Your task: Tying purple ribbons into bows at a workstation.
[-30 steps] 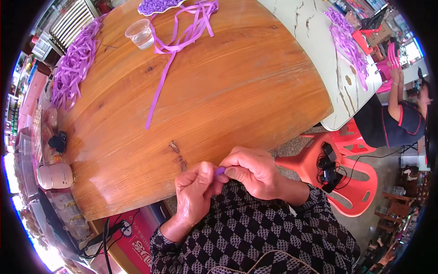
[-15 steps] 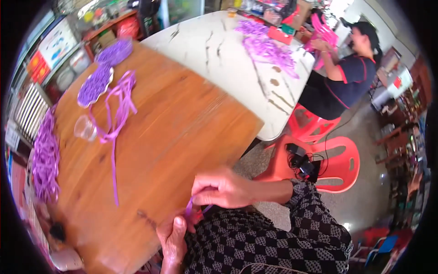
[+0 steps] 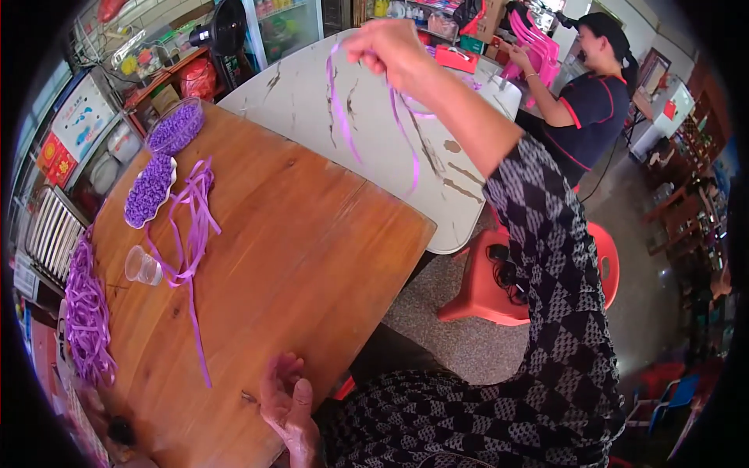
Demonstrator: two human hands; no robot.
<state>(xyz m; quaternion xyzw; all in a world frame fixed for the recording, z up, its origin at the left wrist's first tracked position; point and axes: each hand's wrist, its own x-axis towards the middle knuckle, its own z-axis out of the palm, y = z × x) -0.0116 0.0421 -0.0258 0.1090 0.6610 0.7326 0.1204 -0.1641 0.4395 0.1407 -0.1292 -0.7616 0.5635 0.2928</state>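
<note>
Satiny purple ribbon (image 3: 338,105), smooth grained wood tabletop (image 3: 273,242) with a soft gloss, clear shiny plastic cup (image 3: 142,267), smooth red plastic chair (image 3: 479,292), matt patterned cloth sleeve (image 3: 563,288)

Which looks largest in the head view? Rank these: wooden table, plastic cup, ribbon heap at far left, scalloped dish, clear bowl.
1. Wooden table
2. Ribbon heap
3. Scalloped dish and clear bowl: about alike, and the bowl stands farther off, so unranked
4. Plastic cup
</note>
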